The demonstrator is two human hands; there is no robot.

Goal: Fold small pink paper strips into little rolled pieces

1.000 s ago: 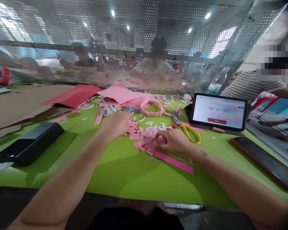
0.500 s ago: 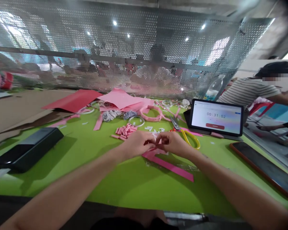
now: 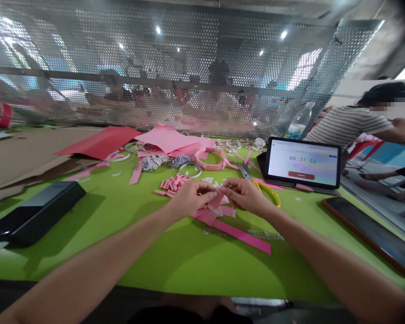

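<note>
Over the green table (image 3: 128,252), my left hand (image 3: 192,195) and my right hand (image 3: 245,195) meet fingertip to fingertip. Both pinch the top end of a light pink paper strip (image 3: 216,202). Below it lie more pink strips with small white pieces on them. A brighter pink strip (image 3: 245,236) slants away towards the lower right. Just behind my left hand is a pile of small pink paper rolls (image 3: 173,183). Yellow-handled scissors (image 3: 272,193) lie beyond my right hand, partly hidden by it. White paper scraps (image 3: 208,179) are scattered behind the fingers.
A pink paper ring (image 3: 211,159), a white ring (image 3: 190,170) and twisted cord (image 3: 153,163) lie farther back. Pink sheets (image 3: 168,139) and cardboard (image 3: 23,148) fill the back left. A black box (image 3: 37,211) stands left; a tablet (image 3: 303,162) and a phone (image 3: 367,234) are right.
Both hands have lifted slightly and the fingers have opened up a little, so more of the light pink strip shows between them. The view has shifted slightly.
</note>
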